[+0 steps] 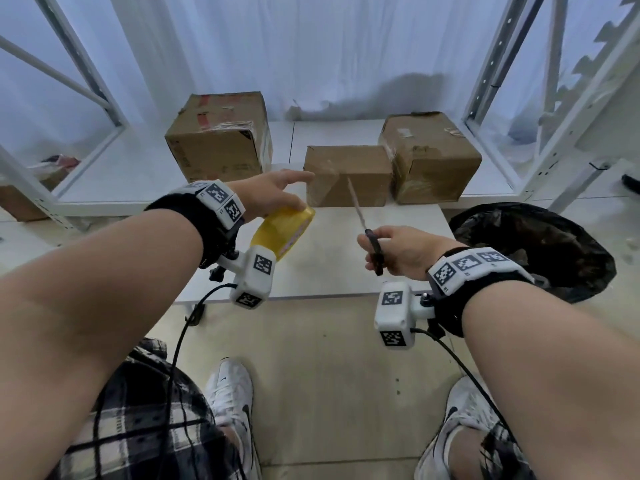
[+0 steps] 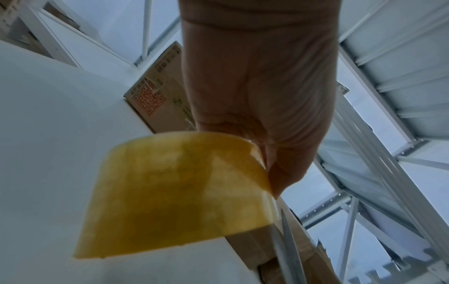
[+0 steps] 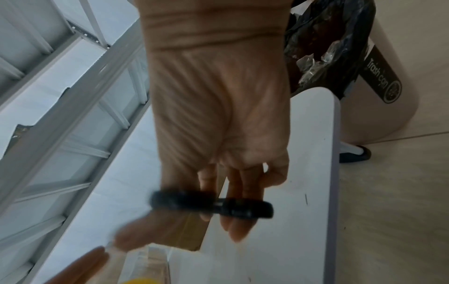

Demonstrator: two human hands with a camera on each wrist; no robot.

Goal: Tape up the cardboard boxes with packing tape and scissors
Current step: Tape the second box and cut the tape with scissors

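Observation:
My left hand [image 1: 273, 195] grips a yellow roll of packing tape [image 1: 284, 230] above the white table [image 1: 332, 268], its fingers reaching toward the small cardboard box [image 1: 349, 174] at the table's far edge. The roll [image 2: 175, 192] fills the left wrist view under the left hand [image 2: 262, 107]. My right hand [image 1: 398, 251] holds black-handled scissors [image 1: 375, 251], blades pointing up and away toward that box. In the right wrist view the fingers [image 3: 233, 192] pass through the blurred scissor handles [image 3: 211, 206]. A clear strip of tape seems to run from the roll to the box.
A large taped box [image 1: 218, 136] and another box [image 1: 429, 154] sit on the low white shelf [image 1: 131, 168] behind the table. A trash can [image 1: 533, 247] with a black bag stands right of the table. White metal rack posts [image 1: 498, 74] flank both sides.

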